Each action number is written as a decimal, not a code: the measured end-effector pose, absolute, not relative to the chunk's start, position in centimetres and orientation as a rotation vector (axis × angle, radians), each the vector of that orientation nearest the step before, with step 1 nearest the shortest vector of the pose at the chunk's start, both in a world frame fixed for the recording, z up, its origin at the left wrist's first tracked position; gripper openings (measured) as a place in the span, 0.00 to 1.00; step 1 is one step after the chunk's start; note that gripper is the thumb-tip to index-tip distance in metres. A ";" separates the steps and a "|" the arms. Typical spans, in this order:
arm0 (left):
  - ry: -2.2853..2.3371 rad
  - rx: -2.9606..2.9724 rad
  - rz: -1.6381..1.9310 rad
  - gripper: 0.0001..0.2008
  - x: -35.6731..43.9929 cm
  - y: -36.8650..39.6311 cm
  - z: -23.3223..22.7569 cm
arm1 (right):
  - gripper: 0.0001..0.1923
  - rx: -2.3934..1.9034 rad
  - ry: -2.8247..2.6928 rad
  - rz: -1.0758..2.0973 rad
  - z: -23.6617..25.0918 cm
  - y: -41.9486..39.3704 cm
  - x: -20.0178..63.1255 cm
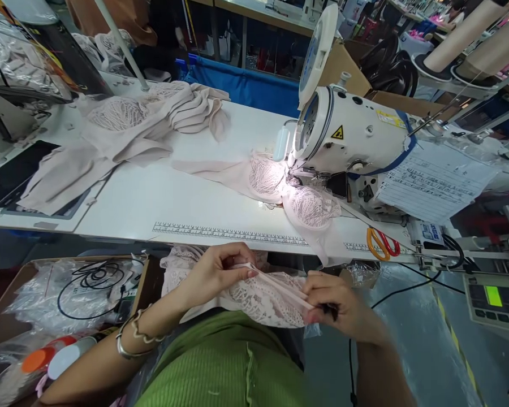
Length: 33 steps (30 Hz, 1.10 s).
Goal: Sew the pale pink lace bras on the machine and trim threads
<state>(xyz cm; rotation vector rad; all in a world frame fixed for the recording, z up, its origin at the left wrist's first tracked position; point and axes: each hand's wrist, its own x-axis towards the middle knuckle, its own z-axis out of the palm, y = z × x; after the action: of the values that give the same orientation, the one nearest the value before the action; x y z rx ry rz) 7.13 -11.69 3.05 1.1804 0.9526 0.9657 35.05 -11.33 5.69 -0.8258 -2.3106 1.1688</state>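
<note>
In my lap, below the table edge, lies a pale pink lace garment (263, 299) with a smooth narrow band along its upper edge. My left hand (220, 268) pinches the left end of that band between thumb and fingers. At the other end my right hand (337, 302) grips the band with curled fingers, and the strip runs taut between both hands. Something small and dark shows at the right fingers, too unclear to name. On the table, a pale pink bra (311, 206) with lace cups lies under the needle area of a white sewing machine (356, 133), lit by its lamp.
A pile of pale pink bras (123, 127) lies on the left of the table. Orange and red-handled scissors (378, 244) rest near the front edge, right of a printed ruler (229, 233). A cardboard box (148, 282) with plastic bags and cables stands lower left.
</note>
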 end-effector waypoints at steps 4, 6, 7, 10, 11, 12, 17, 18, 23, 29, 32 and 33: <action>0.977 1.176 1.118 0.02 6.8 -11.7 2.6 | 0.20 -0.856 -2.239 1.155 6.1 -10.8 37.1; 1.032 1.215 1.224 0.03 6.8 -11.9 2.2 | 0.15 -0.935 -2.196 1.026 5.7 -10.9 37.4; 1.065 1.237 1.258 0.03 6.8 -11.9 2.1 | 0.14 -0.976 -2.182 0.961 5.5 -11.0 37.4; 1.155 1.313 1.306 0.04 6.8 -12.2 1.8 | 0.12 -1.093 -2.133 0.760 5.0 -11.4 36.8; 1.178 1.340 1.314 0.04 6.8 -12.2 1.8 | 0.13 -1.126 -2.110 0.698 4.9 -11.5 36.6; 1.199 1.365 1.322 0.03 6.9 -12.3 1.8 | 0.14 -1.151 -2.084 0.640 4.7 -11.6 36.3; 1.280 1.412 1.339 0.03 6.9 -12.4 1.7 | 0.09 -1.314 -1.973 0.480 4.0 -12.1 35.5; 1.288 1.403 1.337 0.03 6.9 -12.4 1.7 | 0.05 -1.369 -1.958 0.473 4.0 -12.1 35.5; 1.272 1.350 1.327 0.04 7.1 -12.3 1.0 | 0.08 -1.420 -1.978 0.588 4.4 -11.7 35.5; 1.082 1.158 1.264 0.04 7.0 -12.2 0.2 | 0.11 -1.248 -1.906 0.960 6.1 -10.8 37.1; 0.926 1.220 1.016 0.06 6.6 -11.8 1.1 | 0.11 -1.044 -1.936 1.139 7.2 -10.6 37.2; 0.880 1.300 0.922 0.07 6.6 -11.6 1.6 | 0.10 -1.011 -1.958 1.169 7.6 -10.6 36.8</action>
<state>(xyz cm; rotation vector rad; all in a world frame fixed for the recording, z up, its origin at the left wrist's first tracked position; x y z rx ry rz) 6.61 -11.64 1.62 1.3003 0.8795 0.9223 36.76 -10.56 7.58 -1.0112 -1.9577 1.1691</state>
